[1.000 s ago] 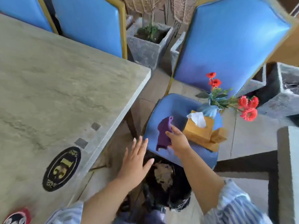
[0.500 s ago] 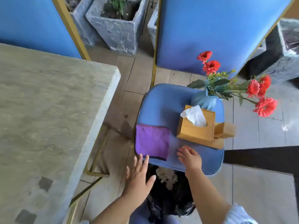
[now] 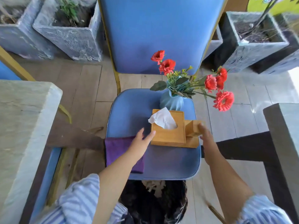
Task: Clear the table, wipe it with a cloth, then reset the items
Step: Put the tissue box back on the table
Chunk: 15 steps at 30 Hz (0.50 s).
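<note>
A wooden tissue box (image 3: 168, 135) with a white tissue sticking out stands on the blue chair seat (image 3: 169, 160); a small wooden holder (image 3: 192, 129) is fixed to its right side. Behind the box stands a light blue vase (image 3: 172, 102) of red flowers. A folded purple cloth (image 3: 116, 151) lies flat on the seat's left part. My left hand (image 3: 141, 142) reaches over the cloth, straight fingertips at the box's left side. My right hand (image 3: 205, 135) is at the holder's right side, fingers touching it. The stone table (image 3: 24, 120) is at the left.
The blue chair's tall back (image 3: 158, 33) rises behind the seat. Grey stone planters (image 3: 69, 34) stand at the back left, and another planter (image 3: 257, 41) at the back right. A dark post (image 3: 281, 143) stands at the right. A second blue chair seat (image 3: 47, 175) sits under the table edge.
The view swung from the table to the chair. My right hand let the purple cloth drop flat on the seat, and both hands moved forward to the sides of the tissue box.
</note>
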{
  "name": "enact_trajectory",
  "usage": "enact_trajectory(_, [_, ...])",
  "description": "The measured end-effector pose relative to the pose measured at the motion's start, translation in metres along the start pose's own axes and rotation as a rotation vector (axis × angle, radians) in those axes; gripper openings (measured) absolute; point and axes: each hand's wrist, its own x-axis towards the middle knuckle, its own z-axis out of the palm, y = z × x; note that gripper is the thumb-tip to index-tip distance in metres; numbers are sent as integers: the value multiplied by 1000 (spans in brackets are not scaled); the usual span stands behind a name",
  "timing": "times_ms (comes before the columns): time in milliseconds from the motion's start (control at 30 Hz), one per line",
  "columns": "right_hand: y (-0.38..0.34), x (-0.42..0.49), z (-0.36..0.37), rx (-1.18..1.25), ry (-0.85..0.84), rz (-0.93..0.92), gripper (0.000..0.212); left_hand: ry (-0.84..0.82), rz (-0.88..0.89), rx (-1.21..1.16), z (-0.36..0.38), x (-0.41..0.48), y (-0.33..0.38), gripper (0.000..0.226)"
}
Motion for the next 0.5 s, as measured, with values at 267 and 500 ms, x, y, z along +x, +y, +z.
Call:
enact_trajectory(267, [2,-3,-5,56,-80,106,26,-6,57,-49,16,-1,-7,46])
enact_trajectory(500, [18,-77,-12,2,20,99,48,41,37,-98,5,-85,-9,44])
